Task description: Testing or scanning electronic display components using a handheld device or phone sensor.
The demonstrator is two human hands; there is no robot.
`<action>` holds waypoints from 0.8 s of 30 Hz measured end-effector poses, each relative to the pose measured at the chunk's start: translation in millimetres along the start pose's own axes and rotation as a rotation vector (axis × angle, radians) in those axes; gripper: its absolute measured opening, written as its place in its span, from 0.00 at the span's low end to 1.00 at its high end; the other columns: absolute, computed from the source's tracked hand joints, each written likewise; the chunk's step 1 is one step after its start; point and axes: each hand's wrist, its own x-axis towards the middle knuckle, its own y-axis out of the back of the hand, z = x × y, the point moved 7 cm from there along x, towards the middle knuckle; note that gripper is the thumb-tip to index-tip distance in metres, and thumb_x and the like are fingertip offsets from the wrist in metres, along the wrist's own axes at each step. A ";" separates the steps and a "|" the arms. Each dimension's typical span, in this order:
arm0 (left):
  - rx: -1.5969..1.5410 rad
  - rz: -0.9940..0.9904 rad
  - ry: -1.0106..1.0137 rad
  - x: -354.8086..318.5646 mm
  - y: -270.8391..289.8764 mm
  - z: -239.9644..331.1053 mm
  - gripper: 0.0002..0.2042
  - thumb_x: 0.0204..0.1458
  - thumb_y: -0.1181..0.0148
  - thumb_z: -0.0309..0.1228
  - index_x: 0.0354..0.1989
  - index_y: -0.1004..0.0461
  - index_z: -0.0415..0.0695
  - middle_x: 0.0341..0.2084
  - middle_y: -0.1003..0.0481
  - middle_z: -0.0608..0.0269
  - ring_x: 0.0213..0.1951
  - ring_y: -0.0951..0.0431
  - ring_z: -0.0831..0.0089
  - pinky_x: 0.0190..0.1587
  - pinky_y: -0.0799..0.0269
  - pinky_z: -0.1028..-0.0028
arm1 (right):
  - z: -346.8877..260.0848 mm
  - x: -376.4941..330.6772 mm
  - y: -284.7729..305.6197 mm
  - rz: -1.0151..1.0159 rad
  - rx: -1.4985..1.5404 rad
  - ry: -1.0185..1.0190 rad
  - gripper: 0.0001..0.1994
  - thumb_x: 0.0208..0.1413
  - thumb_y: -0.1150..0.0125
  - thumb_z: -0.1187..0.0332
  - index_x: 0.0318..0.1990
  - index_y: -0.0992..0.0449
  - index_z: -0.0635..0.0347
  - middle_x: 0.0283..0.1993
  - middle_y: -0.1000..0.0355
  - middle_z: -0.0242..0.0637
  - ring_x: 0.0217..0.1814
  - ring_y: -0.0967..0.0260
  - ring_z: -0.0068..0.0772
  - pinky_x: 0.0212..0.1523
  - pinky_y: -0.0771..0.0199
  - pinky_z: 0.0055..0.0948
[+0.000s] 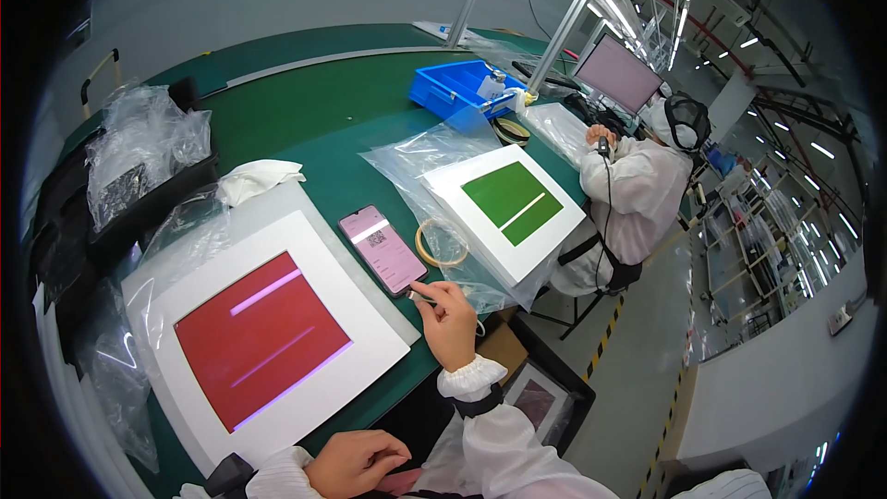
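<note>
**Now at the phone's lower end, a small part pinched in the right hand**

Broadly, the green worktop [305, 111] runs away from the seated person, and two framed cards lie on it. The bigger one, a white board with a red panel [263, 337], sits on the person's left; a smaller white board with a green panel [511, 201] rests on clear plastic bags to the right. Farther back stands a blue bin [457, 85], and a co-worker in white coveralls [637, 194] sits at a monitor at the far end.

Between the two boards lies a smartphone [382, 248], flat, screen up and lit pink. Just beside it, on the plastic, is a roll of clear tape [442, 242].

The right hand [450, 319] is at the phone's near bottom corner. Its fingers [427, 293] are narrowed around something small and thin, too small to identify, with the tip touching or nearly touching the phone's edge. The left hand [356, 462] rests low near the body, fingers curled loosely; whether it holds anything I cannot tell.

To do this well, I'd judge the phone wants steadying with the idle hand, and the small part should go in straight, without sideways force.
</note>
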 end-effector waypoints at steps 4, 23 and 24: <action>-0.010 -0.010 -0.014 -1.4 -0.5 -2.4 0.05 0.49 0.42 0.28 0.33 0.24 0.42 0.26 0.24 0.63 0.24 0.24 0.73 0.27 0.31 0.79 | -0.6 0.6 -2.3 -0.049 0.006 -0.011 0.14 0.45 0.41 0.79 0.41 0.22 0.54 0.35 0.30 0.33 0.17 0.40 0.22 0.21 0.39 0.21; -0.057 -0.077 -0.043 -3.7 -5.0 -12.1 0.07 0.53 0.47 0.31 0.36 0.27 0.43 0.29 0.25 0.60 0.31 0.25 0.64 0.34 0.30 0.73 | -9.5 -0.3 -4.5 -0.067 0.002 0.083 0.11 0.45 0.43 0.82 0.36 0.21 0.57 0.33 0.29 0.34 0.24 0.35 0.26 0.23 0.38 0.21; -0.079 -0.091 -0.037 -2.7 -6.4 -12.2 0.07 0.53 0.47 0.31 0.36 0.27 0.43 0.29 0.25 0.60 0.31 0.25 0.64 0.34 0.30 0.73 | -9.7 1.1 -4.0 -0.053 0.049 0.116 0.12 0.44 0.43 0.83 0.37 0.21 0.59 0.34 0.29 0.34 0.20 0.43 0.20 0.21 0.44 0.18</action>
